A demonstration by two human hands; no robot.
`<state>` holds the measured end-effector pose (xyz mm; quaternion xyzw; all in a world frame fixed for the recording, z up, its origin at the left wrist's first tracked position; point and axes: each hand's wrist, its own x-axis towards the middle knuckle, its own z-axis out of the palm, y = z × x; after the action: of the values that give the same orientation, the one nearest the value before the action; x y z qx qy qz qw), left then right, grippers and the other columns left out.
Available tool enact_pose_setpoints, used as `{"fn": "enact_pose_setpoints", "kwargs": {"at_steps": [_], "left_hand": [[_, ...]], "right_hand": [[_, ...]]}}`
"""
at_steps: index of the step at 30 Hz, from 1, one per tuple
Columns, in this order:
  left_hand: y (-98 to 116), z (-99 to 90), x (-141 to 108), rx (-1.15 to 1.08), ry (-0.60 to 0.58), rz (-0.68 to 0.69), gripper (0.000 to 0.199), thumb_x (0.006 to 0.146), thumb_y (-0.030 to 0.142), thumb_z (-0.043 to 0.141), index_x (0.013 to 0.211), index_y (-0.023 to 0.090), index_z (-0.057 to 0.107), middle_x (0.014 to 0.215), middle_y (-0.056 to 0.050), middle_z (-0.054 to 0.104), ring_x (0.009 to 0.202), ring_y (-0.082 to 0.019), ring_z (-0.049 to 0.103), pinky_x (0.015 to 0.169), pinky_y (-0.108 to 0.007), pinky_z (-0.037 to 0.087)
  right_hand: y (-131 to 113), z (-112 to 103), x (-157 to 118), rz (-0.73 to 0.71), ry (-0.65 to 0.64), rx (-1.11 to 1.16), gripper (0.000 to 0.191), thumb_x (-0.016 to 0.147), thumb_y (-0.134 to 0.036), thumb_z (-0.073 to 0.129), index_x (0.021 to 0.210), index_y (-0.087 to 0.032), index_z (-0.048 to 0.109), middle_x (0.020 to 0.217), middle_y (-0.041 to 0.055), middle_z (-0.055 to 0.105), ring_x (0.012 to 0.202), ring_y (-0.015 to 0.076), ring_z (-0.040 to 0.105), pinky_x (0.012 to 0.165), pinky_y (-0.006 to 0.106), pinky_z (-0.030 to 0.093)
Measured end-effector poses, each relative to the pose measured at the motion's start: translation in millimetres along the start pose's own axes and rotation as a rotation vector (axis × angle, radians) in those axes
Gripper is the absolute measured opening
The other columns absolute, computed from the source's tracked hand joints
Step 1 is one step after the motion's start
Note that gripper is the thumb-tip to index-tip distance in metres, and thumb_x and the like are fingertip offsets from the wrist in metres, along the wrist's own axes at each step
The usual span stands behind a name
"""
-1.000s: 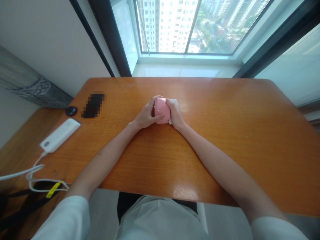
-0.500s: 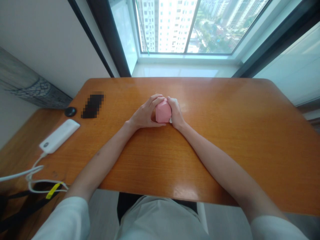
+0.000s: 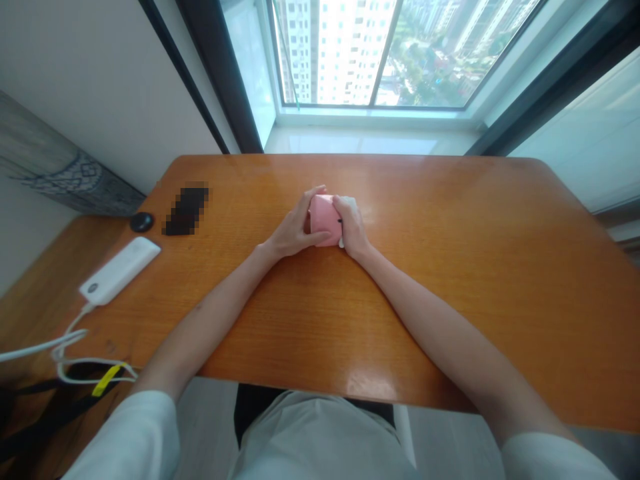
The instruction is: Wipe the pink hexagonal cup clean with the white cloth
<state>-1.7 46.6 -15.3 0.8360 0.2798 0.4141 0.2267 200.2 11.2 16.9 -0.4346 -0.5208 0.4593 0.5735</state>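
Observation:
A small pink block-shaped object with rounded edges is between my two hands above the middle of the table; its exact kind cannot be made out. My left hand curls round its left side, thumb across the near face and fingers toward the far edge. My right hand grips its right side, thumb along the top. A small dark mark shows by the right fingers. Something whitish peeks out below the right hand, and more white shows behind its knuckles; what it is stays hidden.
On the wooden table, toward the left, lie a white power-bank-like block with a white cable, a round black object and a pixelated dark object. A black strap with a yellow tag is at lower left. Beyond stands a window.
My left thumb has moved up from under the pink object onto its near face. The object has turned slightly, and a dark mark now shows at its right. My right hand stays nearly in place.

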Motion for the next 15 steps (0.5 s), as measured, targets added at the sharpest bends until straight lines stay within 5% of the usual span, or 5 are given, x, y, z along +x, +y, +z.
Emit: {"fn": "enact_pose_setpoints", "kwargs": {"at_steps": [5, 15], "left_hand": [[-4.8, -15.8, -0.9, 0.188, -0.082, 0.177, 0.140, 0.076, 0.094, 0.095, 0.188, 0.039, 0.031, 0.191, -0.021, 0.041, 0.177, -0.049, 0.046, 0.142, -0.072, 0.046], [9.7, -7.7, 1.9, 0.127, 0.015, 0.171, 0.121, 0.078, 0.074, 0.104, 0.176, 0.029, 0.049, 0.170, -0.019, 0.063, 0.158, -0.042, 0.067, 0.130, -0.055, 0.062]], "right_hand": [[-2.6, 2.5, 2.9, 0.022, 0.010, -0.032, 0.068, 0.097, -0.095, 0.058, 0.082, -0.029, 0.057, 0.087, -0.0002, 0.056, 0.085, 0.0190, 0.056, 0.077, 0.036, 0.053], [24.9, -3.6, 10.1, -0.025, 0.009, 0.007, 0.065, 0.103, -0.090, 0.059, 0.081, -0.028, 0.060, 0.085, -0.0015, 0.056, 0.082, 0.0183, 0.053, 0.079, 0.036, 0.050]]}}
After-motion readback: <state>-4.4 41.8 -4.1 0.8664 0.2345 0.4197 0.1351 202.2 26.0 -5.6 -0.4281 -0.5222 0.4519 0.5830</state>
